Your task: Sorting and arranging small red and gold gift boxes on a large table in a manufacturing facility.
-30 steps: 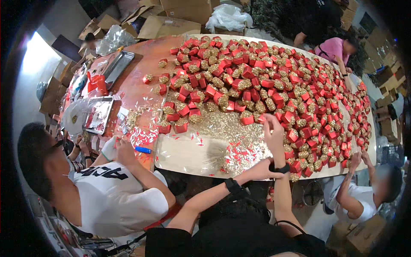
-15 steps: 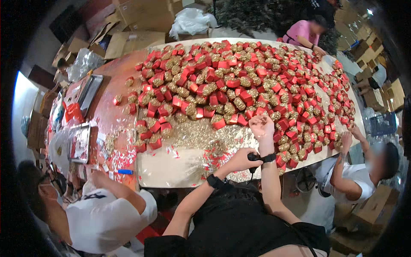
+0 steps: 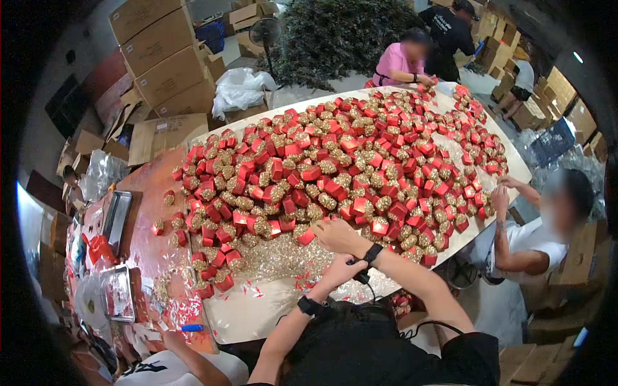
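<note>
Black sleeves [image 3: 473, 357] are seen at the lower edge, and a black watch [image 3: 311, 305] is worn on the left wrist. A small black device [image 3: 362, 277], from which a thin cable is trailed, is gripped by the fingers of the left hand [image 3: 338, 270] just beside the black wristband [image 3: 372, 253] on the right wrist. The right hand [image 3: 338, 235] is laid across in front of it with its fingers bent; whether anything is held in it cannot be made out.

Beneath the hands, the pale near part of the desk [image 3: 251, 318] is strewn with gold flakes [image 3: 280, 256] and red and white scraps. To the left, a blue pen-like object [image 3: 192, 328] is set near a co-worker's white shirt [image 3: 193, 370].

Beyond the right hand, the desk is covered by a broad heap of red-and-gold pieces [image 3: 322, 170], by whose near edge that hand is held. On the left side, a near metal tray [image 3: 131, 302], a red plastic bag [image 3: 100, 249] and a far metal tray [image 3: 116, 219] are placed. At the right edge, the hands of a person in white [image 3: 534, 241] are raised close together.

At the far edge, pieces are handled by a person in pink [image 3: 394, 63]. Behind, stacked cardboard boxes [image 3: 161, 61], white plastic wrapping [image 3: 241, 90] and dark foliage [image 3: 328, 38] are seen.
</note>
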Available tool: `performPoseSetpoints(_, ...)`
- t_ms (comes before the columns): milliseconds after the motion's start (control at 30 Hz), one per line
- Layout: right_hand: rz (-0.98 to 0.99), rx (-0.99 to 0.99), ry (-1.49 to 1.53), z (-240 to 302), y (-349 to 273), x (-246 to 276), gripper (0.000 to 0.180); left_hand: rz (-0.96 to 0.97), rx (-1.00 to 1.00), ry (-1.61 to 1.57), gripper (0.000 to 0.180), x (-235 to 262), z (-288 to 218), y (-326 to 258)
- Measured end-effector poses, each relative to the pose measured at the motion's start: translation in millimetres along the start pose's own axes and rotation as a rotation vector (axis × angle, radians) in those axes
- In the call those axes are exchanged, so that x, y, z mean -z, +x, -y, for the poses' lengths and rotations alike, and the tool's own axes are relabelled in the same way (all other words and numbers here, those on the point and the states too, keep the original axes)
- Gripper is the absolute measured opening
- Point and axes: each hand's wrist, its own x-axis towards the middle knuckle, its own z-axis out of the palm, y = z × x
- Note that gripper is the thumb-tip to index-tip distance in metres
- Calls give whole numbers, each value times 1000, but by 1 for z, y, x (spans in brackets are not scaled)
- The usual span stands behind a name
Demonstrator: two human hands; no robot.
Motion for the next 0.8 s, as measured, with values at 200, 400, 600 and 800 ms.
performPoseSetpoints(200,-158,-578,564,-9,-8,-37,18,97,-53,3,33,11,13,5)
performPoseSetpoints(400,406,-1260,1662,-24,-97,-82,22,-280,-42,414,35,96,177,-19)
performPoseSetpoints(600,875,-1356,1454,-17,-183,-68,24,-131,609,379,34,70,268,-88)
performPoseSetpoints(800,1089,-1498,1580,-3,-236,-77,26,-125,818,-428,23,35,280,-110)
